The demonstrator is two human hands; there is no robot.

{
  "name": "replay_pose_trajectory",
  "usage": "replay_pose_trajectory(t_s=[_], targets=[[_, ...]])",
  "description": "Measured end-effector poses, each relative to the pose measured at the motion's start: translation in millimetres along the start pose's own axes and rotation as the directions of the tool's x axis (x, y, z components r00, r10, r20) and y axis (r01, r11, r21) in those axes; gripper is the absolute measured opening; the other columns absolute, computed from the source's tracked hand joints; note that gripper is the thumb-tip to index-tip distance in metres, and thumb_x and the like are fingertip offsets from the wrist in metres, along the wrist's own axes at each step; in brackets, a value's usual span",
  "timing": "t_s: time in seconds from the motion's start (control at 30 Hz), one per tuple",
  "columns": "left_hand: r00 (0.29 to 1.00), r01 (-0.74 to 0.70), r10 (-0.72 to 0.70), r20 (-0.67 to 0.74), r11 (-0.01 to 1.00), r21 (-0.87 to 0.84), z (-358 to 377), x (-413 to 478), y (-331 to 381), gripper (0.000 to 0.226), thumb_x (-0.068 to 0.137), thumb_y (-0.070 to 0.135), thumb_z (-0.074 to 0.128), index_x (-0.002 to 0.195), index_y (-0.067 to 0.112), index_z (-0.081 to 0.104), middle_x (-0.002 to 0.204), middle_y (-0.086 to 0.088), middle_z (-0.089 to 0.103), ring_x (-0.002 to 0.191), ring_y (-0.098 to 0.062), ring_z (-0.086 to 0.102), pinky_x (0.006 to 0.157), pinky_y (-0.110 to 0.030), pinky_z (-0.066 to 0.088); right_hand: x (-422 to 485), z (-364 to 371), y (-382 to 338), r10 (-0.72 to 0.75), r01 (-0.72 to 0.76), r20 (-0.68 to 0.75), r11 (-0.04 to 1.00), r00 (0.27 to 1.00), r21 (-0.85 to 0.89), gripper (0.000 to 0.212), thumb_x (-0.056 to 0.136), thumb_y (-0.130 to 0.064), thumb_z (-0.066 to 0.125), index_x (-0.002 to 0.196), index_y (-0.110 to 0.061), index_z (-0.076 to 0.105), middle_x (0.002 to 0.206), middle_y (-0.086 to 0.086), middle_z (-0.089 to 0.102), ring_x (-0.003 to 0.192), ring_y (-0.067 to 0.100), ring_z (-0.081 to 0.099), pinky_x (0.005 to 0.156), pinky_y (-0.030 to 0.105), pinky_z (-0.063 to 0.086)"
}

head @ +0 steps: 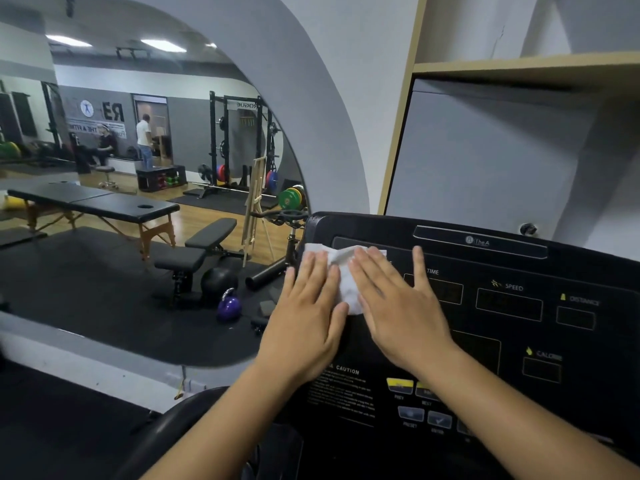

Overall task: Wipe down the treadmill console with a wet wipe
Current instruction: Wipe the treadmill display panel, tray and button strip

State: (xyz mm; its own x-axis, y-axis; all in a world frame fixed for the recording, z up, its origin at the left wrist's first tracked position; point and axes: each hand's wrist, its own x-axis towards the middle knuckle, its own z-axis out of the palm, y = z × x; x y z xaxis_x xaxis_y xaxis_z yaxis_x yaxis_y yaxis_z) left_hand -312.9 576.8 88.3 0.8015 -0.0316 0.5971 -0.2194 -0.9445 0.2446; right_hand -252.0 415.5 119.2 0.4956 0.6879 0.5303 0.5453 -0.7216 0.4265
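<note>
Both hands (349,313) on wipe (341,271), console's (519,341) left edge

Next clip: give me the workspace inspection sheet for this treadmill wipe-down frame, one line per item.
Surface: black treadmill console, displays dark, labels TIME, SPEED and DISTANCE readable.
Job's things: white wet wipe, crumpled, lying on the console's upper left corner.
Clutter: nothing seen on the console.
Grippers: left hand and right hand both flat, fingers straight, pressing on the wipe side by side.
Cables: nothing seen.
Surroundings: arched mirror at left, reflecting a gym with a weight bench, purple kettlebell and squat rack; wooden shelf above right.
</note>
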Motion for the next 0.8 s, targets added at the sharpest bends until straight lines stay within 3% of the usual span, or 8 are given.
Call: replay_pose_trajectory(t_s=[0.07,0.13,0.2,0.33,0.43,0.5,0.67,0.8], targets=[[0.997,-0.046,0.048,-0.059,0.998,0.041,-11,13,9,0.063,0.096,0.043,0.017,0.146,0.013,0.041,0.158,-0.008,0.030,0.149,-0.021,0.019,0.120,-0.040,0.019,-1,-1,6,-0.004,0.004,-0.036,1.000,0.999,0.008,0.060,0.089,-0.028,0.035,0.147,-0.011,0.035,0.156,0.007,0.033,0.144,0.018,0.026,0.111,0.068,0.010],[0.976,-0.086,0.114,-0.188,0.984,0.155,-25,29,13,0.038,0.096,0.033,0.036,0.118,0.017,0.062,0.119,-0.007,0.067,0.108,-0.025,0.062,0.087,-0.038,0.050,0,-2,14,-0.047,0.048,-0.079,0.999,0.996,0.013,0.057,0.089,-0.023,0.047,0.145,-0.012,0.040,0.154,0.005,0.036,0.143,0.018,0.030,0.112,0.068,0.012],[0.955,-0.067,0.124,-0.269,0.975,0.212,-36,44,11,0.020,0.089,0.025,0.057,0.103,0.016,0.067,0.092,-0.004,0.071,0.077,-0.026,0.064,0.064,-0.036,0.049,2,-4,24,-0.115,0.115,-0.094,0.993,0.989,-0.004,0.061,0.083,-0.020,0.063,0.141,-0.012,0.047,0.152,0.004,0.039,0.142,0.019,0.033,0.112,0.068,0.015],[0.978,-0.033,0.081,-0.193,0.970,0.242,-38,63,13,0.016,0.091,0.028,0.060,0.098,0.016,0.069,0.086,-0.001,0.066,0.088,-0.027,0.056,0.071,-0.034,0.028,6,-9,34,-0.146,0.149,-0.134,0.989,0.980,0.016,0.069,0.071,-0.013,0.077,0.136,-0.013,0.054,0.148,0.006,0.046,0.138,0.023,0.041,0.109,0.068,0.020],[0.991,0.029,-0.040,-0.131,0.996,-0.085,-48,63,18,0.016,0.089,0.029,0.064,0.077,0.019,0.066,0.066,0.007,0.054,0.074,-0.019,0.054,0.066,-0.032,0.034,2,-12,36,-0.058,0.091,-0.255,0.989,0.965,0.120,0.059,0.070,-0.002,0.074,0.127,-0.012,0.062,0.146,0.010,0.048,0.138,0.028,0.040,0.112,0.063,0.022],[0.988,0.141,-0.152,0.015,0.870,-0.473,-60,61,22,0.022,0.087,0.025,0.069,0.067,0.019,0.060,0.061,0.006,0.055,0.060,-0.011,0.051,0.057,-0.026,0.039,-4,-19,32,0.080,0.016,-0.363,0.967,0.928,0.255,0.042,0.074,0.000,0.066,0.114,-0.012,0.069,0.137,0.010,0.056,0.131,0.030,0.048,0.108,0.057,0.035],[0.942,0.305,-0.280,0.187,0.480,-0.822,-72,54,27,0.019,0.083,0.005,0.072,0.083,0.018,0.059,0.073,-0.007,0.062,0.063,-0.017,0.059,0.059,-0.030,0.046,-18,-44,5,0.494,-0.122,-0.233,0.584,0.838,0.803,0.025,0.087,-0.036,0.058,0.097,-0.018,0.072,0.094,-0.007,0.066,0.086,0.011,0.061,0.074,0.029,0.050],[0.962,0.269,-0.174,0.210,0.467,-0.843,-79,51,23,0.026,0.085,0.005,0.072,0.103,0.023,0.068,0.085,-0.025,0.067,0.076,-0.028,0.062,0.073,-0.040,0.049,-17,-53,-10,0.446,-0.261,0.123,0.262,0.886,0.929,0.043,0.072,-0.053,0.069,0.107,-0.028,0.067,0.094,-0.011,0.070,0.087,0.005,0.066,0.073,0.024,0.054]])
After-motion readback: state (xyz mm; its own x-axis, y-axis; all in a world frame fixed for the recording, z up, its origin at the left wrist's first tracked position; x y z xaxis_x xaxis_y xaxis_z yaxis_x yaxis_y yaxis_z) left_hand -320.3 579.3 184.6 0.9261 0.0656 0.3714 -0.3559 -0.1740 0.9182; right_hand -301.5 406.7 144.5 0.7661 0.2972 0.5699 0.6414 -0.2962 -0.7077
